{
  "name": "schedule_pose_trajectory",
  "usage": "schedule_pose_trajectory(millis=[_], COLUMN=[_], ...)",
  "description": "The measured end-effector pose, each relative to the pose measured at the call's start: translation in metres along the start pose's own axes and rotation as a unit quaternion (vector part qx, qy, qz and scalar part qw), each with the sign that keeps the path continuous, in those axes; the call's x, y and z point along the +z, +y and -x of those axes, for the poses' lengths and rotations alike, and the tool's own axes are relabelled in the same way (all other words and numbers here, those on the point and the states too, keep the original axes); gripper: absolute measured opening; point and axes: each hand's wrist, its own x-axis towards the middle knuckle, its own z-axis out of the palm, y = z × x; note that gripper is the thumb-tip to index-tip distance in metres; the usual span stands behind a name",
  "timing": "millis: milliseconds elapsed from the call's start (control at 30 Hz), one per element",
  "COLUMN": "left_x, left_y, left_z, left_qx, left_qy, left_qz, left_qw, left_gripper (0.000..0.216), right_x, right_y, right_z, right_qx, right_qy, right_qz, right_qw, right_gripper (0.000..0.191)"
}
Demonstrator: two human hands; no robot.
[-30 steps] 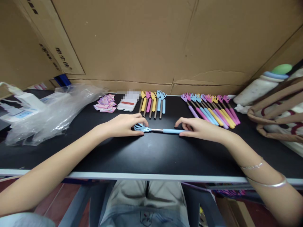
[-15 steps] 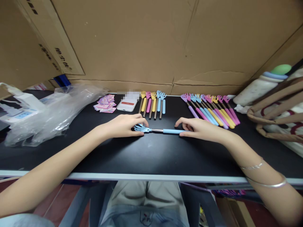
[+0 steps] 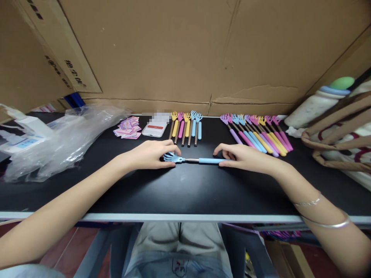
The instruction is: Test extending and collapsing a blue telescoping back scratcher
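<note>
1. Nearest, the person's lap in grey trousers (image 3: 158, 239) sits under the desk over reddish floor tiles (image 3: 65, 247). The desk's pale front edge (image 3: 185, 218) lies slightly lower in view than a second ago.
2. Both hands keep almost the same pose as before. A light blue back scratcher (image 3: 210, 161) lies crosswise between them over the middle of the black desk top (image 3: 185, 193).
3. The left hand (image 3: 152, 154) has its thumb and fingers about the claw head; the right hand (image 3: 243, 157), below two silvery bracelets (image 3: 307, 202), has its thumb against the handle, other fingers curled. Whether either presses tight, I cannot tell.
4. Farther back, everything has slid a touch leftward in view, its arrangement unchanged. Clear plastic (image 3: 72, 135) sprawls at the left, partly over a white power strip (image 3: 26, 143).
5. Small pink-purple cards (image 3: 127, 129) lie heaped beside a white phone (image 3: 155, 129); next come claw-topped metal rods with coloured sleeves (image 3: 181, 129).
6. To the right, a slanting row of finished-looking coloured scratchers (image 3: 257, 139) lies near a brown-strapped bag (image 3: 333, 139) and a tilted, green-topped bottle (image 3: 315, 106).
7. Farthest, creased brown cardboard (image 3: 162, 50) walls the desk.
</note>
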Motion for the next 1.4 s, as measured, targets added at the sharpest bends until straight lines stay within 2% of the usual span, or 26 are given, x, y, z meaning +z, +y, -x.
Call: schedule_pose_trajectory(millis=[1000,1200,1400], left_x=[-0.002,-0.001,0.002], left_y=[-0.001,-0.001,0.001], left_z=[-0.001,-0.001,-0.002], left_qx=[-0.013,-0.008,0.005], left_qy=[-0.010,-0.004,0.015], left_qz=[0.031,0.017,-0.001], left_qw=[0.999,1.000,1.000], left_gripper=[0.034,0.033,0.032], right_x=[0.001,0.008,0.021], right_y=[-0.003,-0.002,-0.014], right_z=[0.002,-0.004,-0.012], right_qx=[-0.006,-0.072,-0.116], right_qy=[0.013,0.080,0.104], right_qz=[0.038,0.055,0.042], right_qw=[0.999,0.993,0.987], right_gripper=[0.033,0.024,0.024])
